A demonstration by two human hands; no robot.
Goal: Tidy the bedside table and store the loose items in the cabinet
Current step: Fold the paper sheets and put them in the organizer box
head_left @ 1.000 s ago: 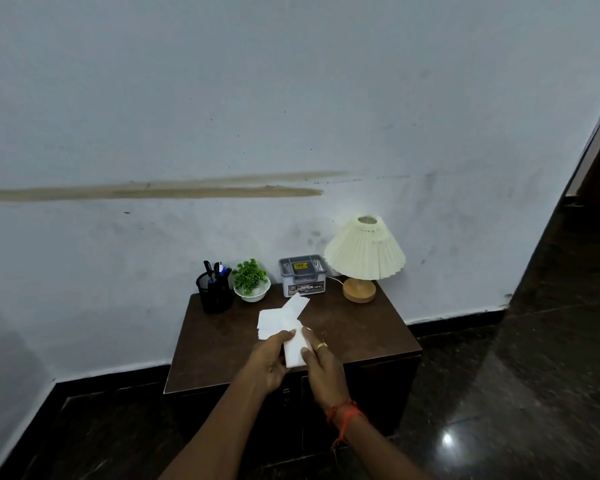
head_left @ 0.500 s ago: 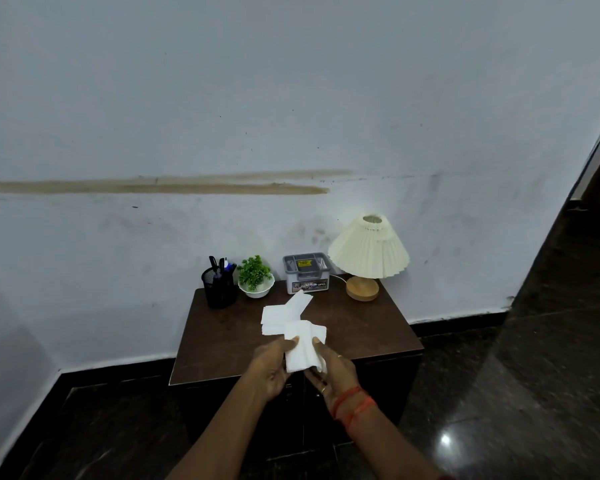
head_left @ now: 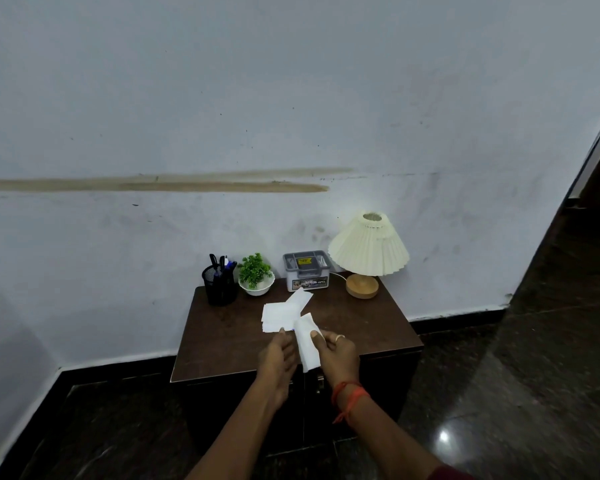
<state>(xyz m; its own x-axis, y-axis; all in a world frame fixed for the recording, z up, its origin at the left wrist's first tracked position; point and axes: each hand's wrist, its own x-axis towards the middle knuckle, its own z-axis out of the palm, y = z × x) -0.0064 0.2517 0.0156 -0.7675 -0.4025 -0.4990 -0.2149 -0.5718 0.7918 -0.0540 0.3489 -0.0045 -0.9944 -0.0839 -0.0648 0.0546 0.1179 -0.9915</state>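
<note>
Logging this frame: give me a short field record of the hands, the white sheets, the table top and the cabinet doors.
right hand: pinches one white sheet, held above the front edge
left hand: fingers straight, beside that sheet; contact unclear
loose sheets: overlapped, lying on the cabinet top
back row, left to right: pen holder, potted plant, grey box, lamp
cabinet doors: appear closed

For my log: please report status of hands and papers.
Right hand pinches one paper. Left hand open beside it. More papers lie on table. Cabinet doors shut.
</note>
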